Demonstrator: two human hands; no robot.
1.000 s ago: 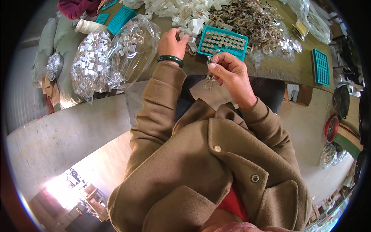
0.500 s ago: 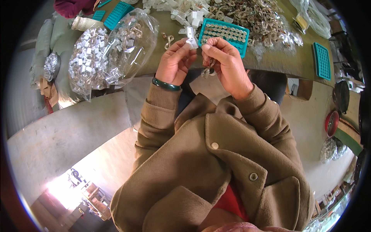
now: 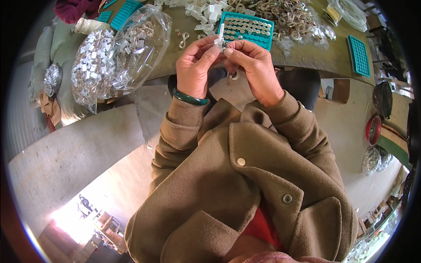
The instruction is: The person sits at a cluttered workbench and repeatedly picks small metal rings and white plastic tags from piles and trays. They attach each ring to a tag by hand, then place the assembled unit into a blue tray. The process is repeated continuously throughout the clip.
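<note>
My left hand [image 3: 193,65] is closed, its thumb and forefinger pinching a small white plastic case [image 3: 218,41] whose flap stands up. Fingertip to fingertip with it, my right hand [image 3: 256,68] is closed in a pinch at the case's right side. A tiny silvery bit shows there, but the fingers hide what it is. Just beyond both hands lies a teal tray [image 3: 265,42] with rows of round silver discs [image 3: 245,30]. A small tied loop of wire [image 3: 183,40] rests on the table left of the tray.
More white cases [image 3: 206,13] are heaped behind the hands, beside a pile of coiled wires [image 3: 285,17]. Clear bags of white parts [image 3: 92,65] stand at the left. Another teal tray [image 3: 358,56] lies at the right, near the table [image 3: 315,61] edge.
My hands have come together, the right meeting the white case in the left. The coiled wire that hung below my right hand no longer shows clearly. The view has shifted slightly.
</note>
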